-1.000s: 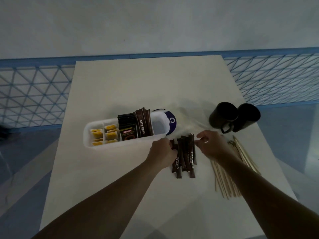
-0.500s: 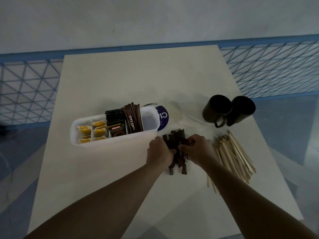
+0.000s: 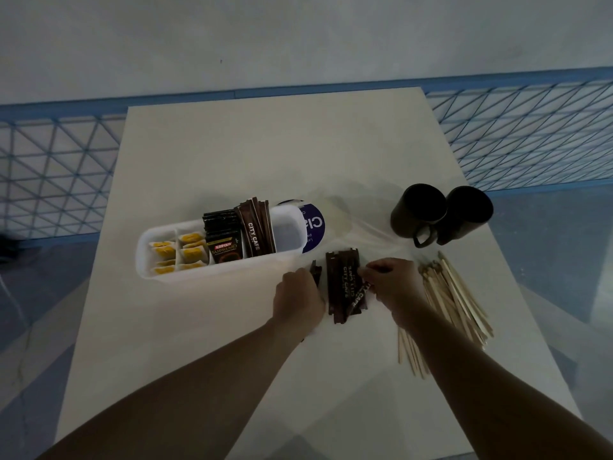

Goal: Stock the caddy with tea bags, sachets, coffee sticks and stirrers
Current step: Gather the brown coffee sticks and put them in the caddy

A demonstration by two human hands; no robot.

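While the right hand [image 3: 391, 284] is pinching slim brown coffee sticks [image 3: 341, 287] beside the white plastic caddy [image 3: 219, 271], and the left hand [image 3: 298, 295] is seemingly gripping more, the skewed bundle is risking spilling.

One white caddy [image 3: 215, 272], two black mugs [image 3: 418, 212], one table [image 3: 265, 154], and heaps of loose coffee sticks [image 3: 338, 283] and wooden stirrers [image 3: 459, 293] (both too densely overlapped to count).
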